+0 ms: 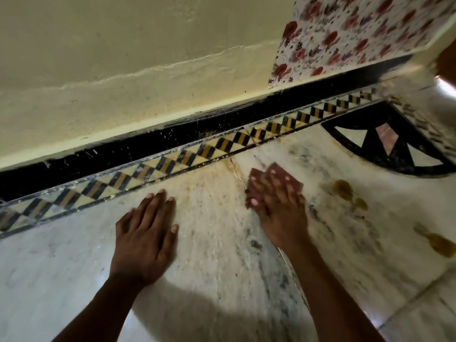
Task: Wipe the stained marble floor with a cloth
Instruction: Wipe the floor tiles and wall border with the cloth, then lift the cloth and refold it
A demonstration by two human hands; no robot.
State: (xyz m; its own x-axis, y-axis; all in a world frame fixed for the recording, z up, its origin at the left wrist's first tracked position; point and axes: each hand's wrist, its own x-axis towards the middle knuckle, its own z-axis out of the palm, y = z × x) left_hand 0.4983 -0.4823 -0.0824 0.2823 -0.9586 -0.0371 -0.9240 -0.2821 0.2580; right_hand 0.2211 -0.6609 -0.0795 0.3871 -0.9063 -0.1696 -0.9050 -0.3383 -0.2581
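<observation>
We are partway through wiping the pale, grey-veined marble floor (217, 243), and we judge the work far from finished: yellow-brown stains (343, 187) sit to the right of the cloth, another brownish puddle (441, 244) lies further right, and tan discolouration runs along the joint near the patterned border strip of black, yellow and cream tiles (172, 156).

To do this step well, we should keep the palm flat over the cloth so the whole pad bears down, work in short overlapping strokes, and carry the wipe rightward into the wet-looking stains without smearing them across the part already covered. We would fold to a fresh face once the cloth loads up, and take care at the grout line, where dirt seems to collect.

Our right hand (276, 203) lies with fingers straight and spread over the small reddish-brown cloth (283, 172), pressing it to the floor just below the border strip; the hand is blurred, so we cannot tell whether the thumb hooks an edge. Only the cloth's far corner shows past the fingertips. Our left hand (145, 233) rests flat on bare marble, fingers splayed, holding nothing, well apart from the cloth and serving as a brace, as we judge.
</observation>
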